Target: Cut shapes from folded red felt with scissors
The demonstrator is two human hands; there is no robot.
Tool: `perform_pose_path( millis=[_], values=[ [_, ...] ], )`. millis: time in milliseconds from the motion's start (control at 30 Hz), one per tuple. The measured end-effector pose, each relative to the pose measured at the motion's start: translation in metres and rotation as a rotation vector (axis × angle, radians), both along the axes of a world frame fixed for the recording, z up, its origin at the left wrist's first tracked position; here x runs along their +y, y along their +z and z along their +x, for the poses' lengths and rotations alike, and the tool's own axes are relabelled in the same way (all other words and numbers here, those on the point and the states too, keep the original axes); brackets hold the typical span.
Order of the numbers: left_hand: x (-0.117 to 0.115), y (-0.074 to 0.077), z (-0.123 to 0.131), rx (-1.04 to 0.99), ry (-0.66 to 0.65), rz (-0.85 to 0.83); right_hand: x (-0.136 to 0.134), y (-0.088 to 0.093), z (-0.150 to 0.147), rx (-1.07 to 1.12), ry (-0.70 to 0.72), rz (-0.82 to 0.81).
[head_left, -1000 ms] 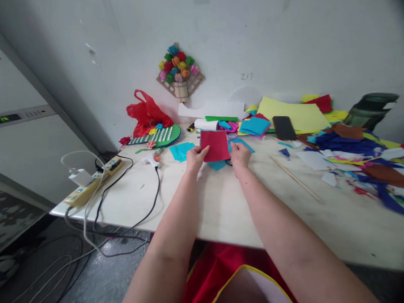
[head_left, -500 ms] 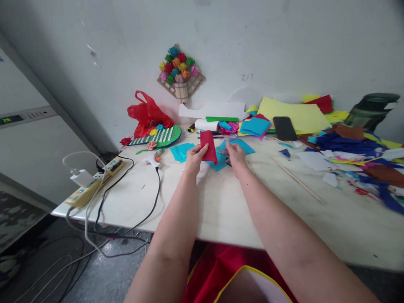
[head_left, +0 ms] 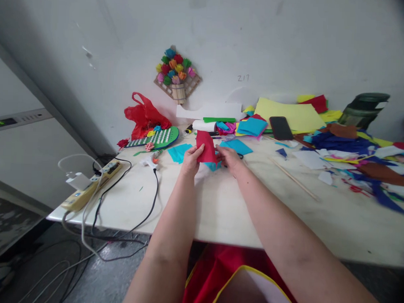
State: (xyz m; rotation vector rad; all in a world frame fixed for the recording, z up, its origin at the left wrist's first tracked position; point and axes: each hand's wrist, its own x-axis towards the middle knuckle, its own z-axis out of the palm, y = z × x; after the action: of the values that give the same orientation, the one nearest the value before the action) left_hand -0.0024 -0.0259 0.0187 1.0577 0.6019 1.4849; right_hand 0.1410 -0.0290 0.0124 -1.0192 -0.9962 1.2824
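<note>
A piece of red paper (head_left: 206, 148) stands upright above the table, with my left hand (head_left: 192, 159) pinching its left edge, thumb on the near face. My right hand (head_left: 229, 160) has its fingers closed at the paper's right edge. Beneath and behind the hands lie blue paper pieces, one blue sheet (head_left: 239, 146) to the right and a blue stack (head_left: 179, 153) to the left. A black looped handle (head_left: 240, 156), perhaps of scissors, shows just beyond my right hand; the rest of it is hidden.
On the left are a glue gun (head_left: 150, 160), a power strip (head_left: 91, 187) with cords, and a red plastic bag (head_left: 145, 116). A wooden stick (head_left: 295, 179), a phone (head_left: 281, 128), a green bottle (head_left: 365, 111) and heaped paper scraps (head_left: 341, 142) occupy the right.
My right hand has moved left and down to the red paper's edge. The red paper now shows a wider face. The dark handle is now visible beyond my right hand. The view has shifted slightly.
</note>
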Motion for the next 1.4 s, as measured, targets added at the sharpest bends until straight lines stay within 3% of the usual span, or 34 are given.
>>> perform_pose_path(
  millis=[133,333,467,667,1067,1233,1400],
  values=[
    [-0.0008,0.0007,0.0,0.037,0.003,-0.008,0.0005,-0.0011,0.0006,0.024,-0.097,0.083],
    [-0.0017,0.001,0.0002,0.051,0.028,-0.017,-0.0006,0.0008,0.0026,0.036,-0.142,0.075],
    [-0.0011,0.0013,0.0005,0.028,0.019,-0.013,-0.0018,0.0027,0.0012,-0.038,-0.108,-0.005],
    [-0.0003,0.0005,0.0004,0.013,0.006,-0.009,-0.0007,0.0025,0.0027,0.13,0.033,-0.04],
    [-0.0002,0.0,0.0006,0.05,0.033,-0.015,-0.0001,0.0053,0.0034,0.153,-0.018,0.059],
    [0.0018,-0.001,-0.0007,0.041,0.026,0.001,-0.0003,0.0052,0.0039,-0.009,-0.087,0.006],
    [0.002,-0.0001,-0.0006,0.016,0.038,0.018,-0.0033,0.004,-0.0014,-0.017,0.044,-0.014]
  ],
)
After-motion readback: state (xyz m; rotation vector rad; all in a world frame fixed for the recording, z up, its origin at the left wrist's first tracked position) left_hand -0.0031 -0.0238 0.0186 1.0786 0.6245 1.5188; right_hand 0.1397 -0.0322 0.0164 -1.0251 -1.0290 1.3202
